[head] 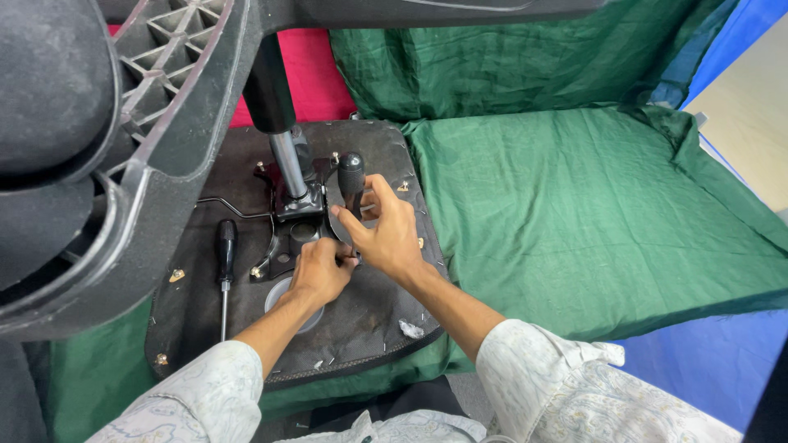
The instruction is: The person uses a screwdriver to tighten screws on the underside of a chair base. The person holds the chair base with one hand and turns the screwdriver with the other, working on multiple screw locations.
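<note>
Plastic ribbing of a grey chair part [123, 123] fills the ten o'clock corner, with its black column and chrome gas cylinder [283, 156] dropping onto the metal mechanism plate [291, 209] at the centre of an upturned black seat base [361, 320]. At eight o'clock on that base a spare black-handled screwdriver [224, 267] lies loose, shaft pointing toward six, well apart from both hands. Just right of it the left hand [318, 275] is curled with fingers narrow, pinching something small at the plate's edge; what it pinches cannot be told. Touching it, the right hand [386, 234] wraps its fingers around a black-handled tool [351, 176] that stands upright beside the cylinder. No packages or labels can be made out. From one to four o'clock wrinkled green cloth [591, 213] spreads open and bare, edged by blue sheet [698, 361] at five o'clock.
</note>
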